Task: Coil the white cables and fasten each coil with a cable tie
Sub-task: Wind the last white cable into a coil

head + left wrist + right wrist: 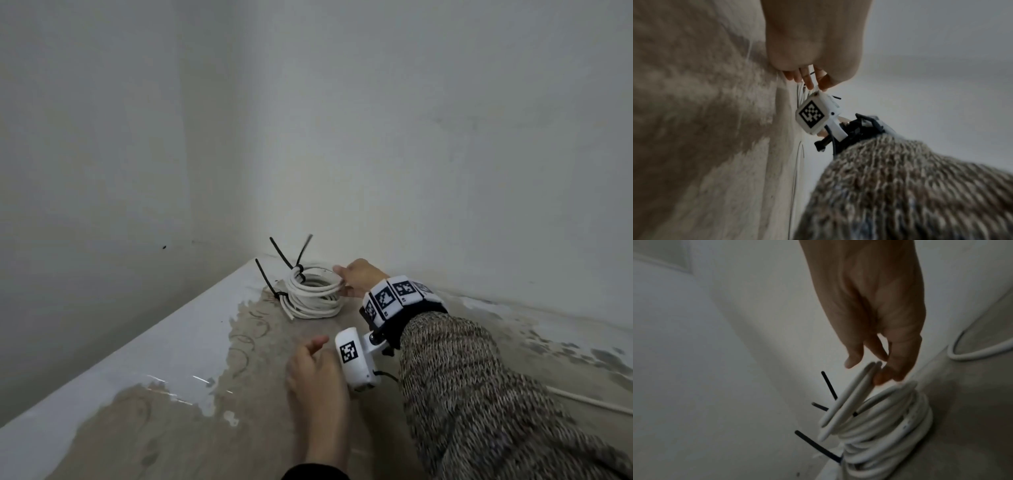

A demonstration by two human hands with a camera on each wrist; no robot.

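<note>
Two white cable coils lie stacked in the corner of the floor. The upper coil [315, 279] [846, 404] is tilted up on its right side, where my right hand [342, 279] [869, 368] pinches its edge between thumb and fingers. The lower coil [308, 306] [890, 434] lies flat beneath it. Black cable ties [284, 257] [818, 447] bind both coils on their left side, tails sticking up. My left hand [308, 353] [809, 81] hovers nearer to me, fingers relaxed, holding nothing.
Two grey walls meet right behind the coils. A raised white ledge [154, 342] runs along the left of the patchy floor. A loose white cable [589, 401] [972, 353] lies on the floor to the right, behind my right forearm.
</note>
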